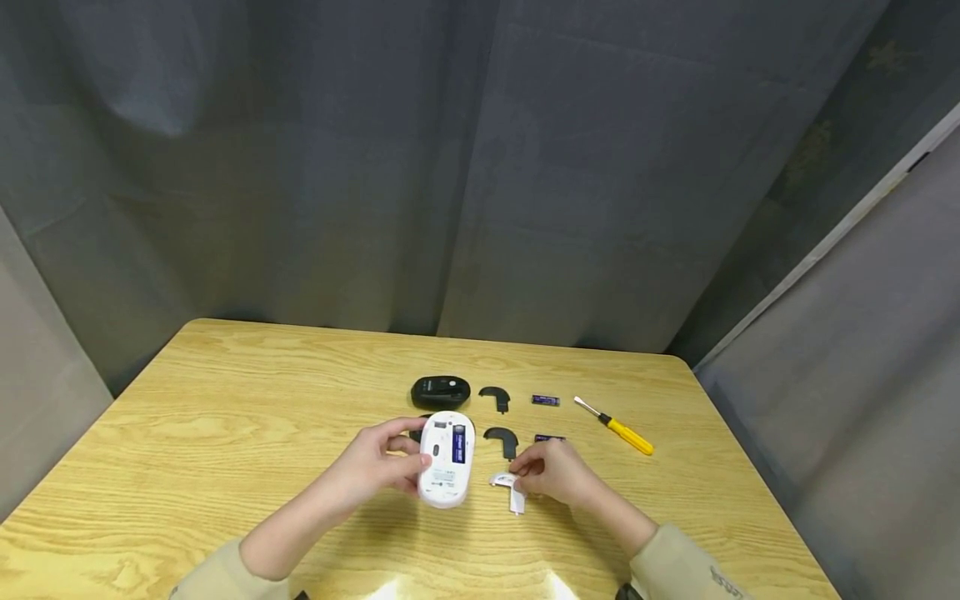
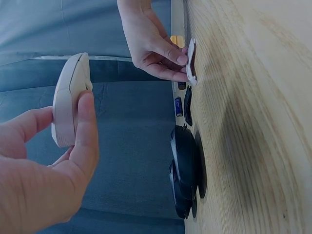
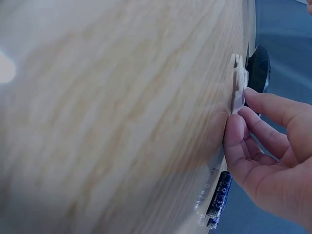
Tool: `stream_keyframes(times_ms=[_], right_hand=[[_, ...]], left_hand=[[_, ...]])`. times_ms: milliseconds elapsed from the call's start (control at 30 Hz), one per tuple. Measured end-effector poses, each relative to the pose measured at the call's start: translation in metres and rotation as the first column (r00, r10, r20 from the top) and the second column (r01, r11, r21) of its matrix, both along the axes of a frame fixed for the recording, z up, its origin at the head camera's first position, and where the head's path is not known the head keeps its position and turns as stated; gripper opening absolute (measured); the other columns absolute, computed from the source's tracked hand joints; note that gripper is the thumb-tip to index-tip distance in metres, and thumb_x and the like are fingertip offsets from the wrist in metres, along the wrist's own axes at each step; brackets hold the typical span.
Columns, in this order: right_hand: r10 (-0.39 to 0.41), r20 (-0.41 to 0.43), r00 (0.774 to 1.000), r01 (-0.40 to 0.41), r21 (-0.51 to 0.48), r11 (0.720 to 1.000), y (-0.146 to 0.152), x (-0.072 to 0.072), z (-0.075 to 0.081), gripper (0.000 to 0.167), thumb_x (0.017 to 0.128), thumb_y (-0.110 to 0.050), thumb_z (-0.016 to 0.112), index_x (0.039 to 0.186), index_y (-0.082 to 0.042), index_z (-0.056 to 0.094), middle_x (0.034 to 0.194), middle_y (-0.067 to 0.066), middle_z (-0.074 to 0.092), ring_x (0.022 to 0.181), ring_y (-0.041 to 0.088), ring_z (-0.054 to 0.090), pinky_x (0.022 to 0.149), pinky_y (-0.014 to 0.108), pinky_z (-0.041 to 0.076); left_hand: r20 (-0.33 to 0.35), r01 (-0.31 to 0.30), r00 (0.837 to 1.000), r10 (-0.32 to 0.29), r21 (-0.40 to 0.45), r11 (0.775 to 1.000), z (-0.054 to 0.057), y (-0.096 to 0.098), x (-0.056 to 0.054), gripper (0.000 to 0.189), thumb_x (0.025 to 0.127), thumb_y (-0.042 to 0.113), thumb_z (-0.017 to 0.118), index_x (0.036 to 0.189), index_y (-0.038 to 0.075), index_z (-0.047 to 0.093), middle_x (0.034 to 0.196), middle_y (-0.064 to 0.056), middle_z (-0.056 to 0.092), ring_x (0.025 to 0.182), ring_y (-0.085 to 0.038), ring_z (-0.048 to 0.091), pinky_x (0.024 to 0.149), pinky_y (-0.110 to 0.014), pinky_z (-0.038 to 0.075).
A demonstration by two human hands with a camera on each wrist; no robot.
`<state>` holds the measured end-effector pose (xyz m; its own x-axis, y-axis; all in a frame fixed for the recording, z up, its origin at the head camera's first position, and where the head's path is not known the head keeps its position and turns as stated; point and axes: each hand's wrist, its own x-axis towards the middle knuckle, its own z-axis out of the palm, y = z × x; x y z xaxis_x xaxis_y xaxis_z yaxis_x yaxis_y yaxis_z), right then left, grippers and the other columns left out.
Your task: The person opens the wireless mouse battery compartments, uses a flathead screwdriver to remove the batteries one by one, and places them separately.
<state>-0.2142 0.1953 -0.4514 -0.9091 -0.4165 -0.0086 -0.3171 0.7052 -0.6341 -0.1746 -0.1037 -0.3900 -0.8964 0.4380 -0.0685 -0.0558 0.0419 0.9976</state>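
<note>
My left hand [image 1: 375, 460] grips a white computer mouse [image 1: 442, 483] by its sides, raised above the table. Its underside faces me in the head view, and a dark blue battery [image 1: 459, 444] sits in its uncovered slot. To the right, my right hand [image 1: 558, 477] pinches a white curved battery cover [image 1: 517, 502] between thumb and fingers, low over the wood. The right wrist view shows this cover [image 3: 239, 80] edge-on, with fingertips at its near end. From the left wrist view, the mouse [image 2: 68, 105] appears side-on, thumb and fingers around it.
Behind the white mouse lies a black mouse [image 1: 441, 392], with a second black one partly hidden by my left hand. Two black battery covers [image 1: 497, 397] lie right of them. Farther right are loose batteries [image 1: 545, 400] and a yellow-handled screwdriver [image 1: 626, 433]. A dark curtain [image 1: 375, 208] hangs behind.
</note>
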Motion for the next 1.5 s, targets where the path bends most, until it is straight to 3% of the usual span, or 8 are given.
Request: stream_keyframes(times_ms=[200,467,633,900,1167,1500], right_hand=[[-0.005,-0.003,1.000,0.005,-0.031,1.000,0.001,0.002,0.006,0.016,0.076,-0.007,0.077,0.091,-0.006,0.072,0.080,-0.002,0.066,0.067,0.008,0.055,0.056,0.020,0.048],[0.016,-0.041,0.999,-0.019,-0.062,0.998,0.000,0.007,0.031,0.015,0.082,-0.003,0.067,0.097,-0.003,0.071,0.082,0.002,0.068,0.073,0.013,0.058,0.061,0.020,0.049],[-0.012,-0.044,0.999,0.008,-0.090,0.996,-0.002,0.008,0.045,0.014,0.086,-0.014,0.068,0.099,-0.009,0.071,0.084,-0.002,0.067,0.076,0.011,0.060,0.065,0.021,0.051],[-0.027,-0.029,0.999,0.021,-0.177,0.984,-0.011,0.010,0.069,0.022,0.089,-0.024,0.066,0.105,-0.010,0.069,0.089,0.005,0.070,0.071,0.016,0.061,0.057,0.026,0.052],[-0.001,0.042,0.999,0.011,-0.231,0.973,-0.020,0.012,0.084,0.032,0.090,-0.033,0.063,0.114,-0.011,0.065,0.091,0.004,0.071,0.076,0.014,0.065,0.068,0.037,0.055],[0.098,0.196,0.976,-0.040,-0.279,0.960,-0.036,0.012,0.086,0.030,0.090,-0.026,0.064,0.112,-0.005,0.064,0.086,0.005,0.069,0.074,0.016,0.062,0.065,0.026,0.052]], left_hand=[[0.008,0.003,1.000,-0.003,-0.005,1.000,0.000,0.000,0.000,0.063,0.085,0.011,0.067,0.139,-0.004,0.038,0.098,-0.017,0.059,0.076,-0.022,0.065,0.070,-0.041,0.057],[0.011,0.020,1.000,-0.020,0.004,1.000,0.000,0.002,-0.001,0.063,0.086,0.012,0.067,0.139,-0.004,0.037,0.098,-0.016,0.059,0.077,-0.022,0.065,0.070,-0.040,0.057],[0.009,0.031,0.999,-0.032,0.010,0.999,0.002,0.003,0.000,0.063,0.086,0.012,0.067,0.139,-0.004,0.037,0.098,-0.016,0.059,0.077,-0.022,0.065,0.071,-0.040,0.057],[0.004,0.050,0.999,-0.050,0.012,0.999,0.002,0.005,0.000,0.061,0.086,0.011,0.067,0.138,-0.004,0.039,0.097,-0.016,0.060,0.075,-0.022,0.065,0.071,-0.042,0.057],[0.016,0.082,0.997,-0.081,-0.006,0.997,0.001,0.008,0.001,0.063,0.085,0.011,0.068,0.138,-0.005,0.038,0.099,-0.017,0.060,0.073,-0.023,0.066,0.072,-0.046,0.056],[0.028,0.112,0.993,-0.111,-0.034,0.993,0.000,0.012,0.002,0.059,0.085,0.012,0.067,0.137,-0.003,0.043,0.097,-0.015,0.060,0.073,-0.021,0.066,0.069,-0.038,0.057]])
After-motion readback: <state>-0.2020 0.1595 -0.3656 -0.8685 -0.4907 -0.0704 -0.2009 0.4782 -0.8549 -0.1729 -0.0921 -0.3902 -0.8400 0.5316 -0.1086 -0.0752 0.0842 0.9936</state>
